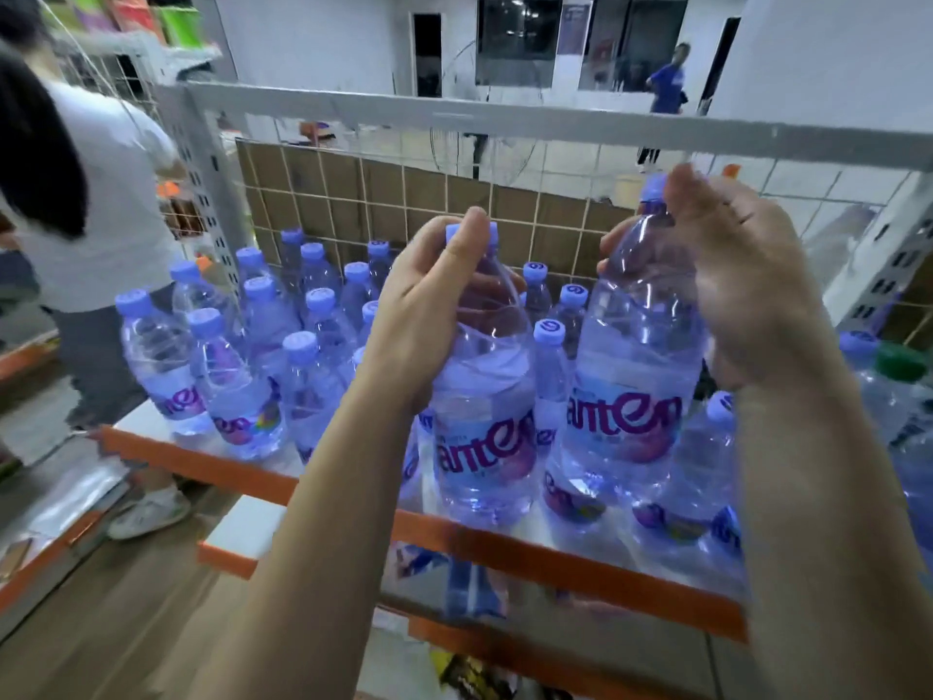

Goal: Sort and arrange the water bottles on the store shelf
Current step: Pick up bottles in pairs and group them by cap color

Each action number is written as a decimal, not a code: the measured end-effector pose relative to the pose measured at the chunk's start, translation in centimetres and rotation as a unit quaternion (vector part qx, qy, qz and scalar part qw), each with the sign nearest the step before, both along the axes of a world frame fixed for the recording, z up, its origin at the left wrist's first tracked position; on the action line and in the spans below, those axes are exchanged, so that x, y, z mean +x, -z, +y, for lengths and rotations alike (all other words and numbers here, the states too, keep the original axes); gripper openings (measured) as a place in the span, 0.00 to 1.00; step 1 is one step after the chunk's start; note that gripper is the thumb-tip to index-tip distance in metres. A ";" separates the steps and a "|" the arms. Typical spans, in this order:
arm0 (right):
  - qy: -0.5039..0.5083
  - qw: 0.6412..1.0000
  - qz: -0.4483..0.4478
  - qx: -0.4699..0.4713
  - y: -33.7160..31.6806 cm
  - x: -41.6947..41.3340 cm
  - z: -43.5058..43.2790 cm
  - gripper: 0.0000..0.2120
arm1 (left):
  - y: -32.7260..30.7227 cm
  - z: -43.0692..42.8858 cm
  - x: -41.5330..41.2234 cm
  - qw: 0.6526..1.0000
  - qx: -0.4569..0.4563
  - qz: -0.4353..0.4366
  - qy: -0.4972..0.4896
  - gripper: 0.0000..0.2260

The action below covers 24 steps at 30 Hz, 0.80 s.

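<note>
Head-cam view looking down at a store shelf w/ an orange front edge, crowded w/ clear water bottles, all lilac caps.

L hand grips 1 large bottle at the neck: fingers curled round its far side, thumb lying up beside the cap. R hand, motion-blurred, holds a 2nd large bottle the same way, fingers wrapped over neck & shoulder, cap peeking out above them. Both bottles are upright, near each other at the shelf front, purple lettering facing the camera. Can't tell if their bases rest on the shelf.

Btwn the 2 sets of fingers stand small bottles, caps lower than the fingertips, packed close against both held bottles. Left of the L fingers is a bottle cluster, tightly bunched. Right of the R fingers is a green-capped bottle.

Just beyond the fingertips a wire mesh back closes the shelf, w/ brown cardboard behind it & a grey crossbar above. Far left of the L hand stands a person in a white shirt. Well past the mesh is a blurred person in a blue top.
</note>
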State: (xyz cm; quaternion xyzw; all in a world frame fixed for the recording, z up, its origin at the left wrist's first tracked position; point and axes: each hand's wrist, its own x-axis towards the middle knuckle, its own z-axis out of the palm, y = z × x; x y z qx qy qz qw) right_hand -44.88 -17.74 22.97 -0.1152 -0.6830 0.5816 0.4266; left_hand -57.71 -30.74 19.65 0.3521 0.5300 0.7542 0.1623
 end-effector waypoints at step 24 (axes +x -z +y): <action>0.162 0.975 0.010 0.153 -5.7 -12.4 14.7 0.17 | -7.6 15.2 -20.4 0.986 -0.018 0.135 0.094 0.09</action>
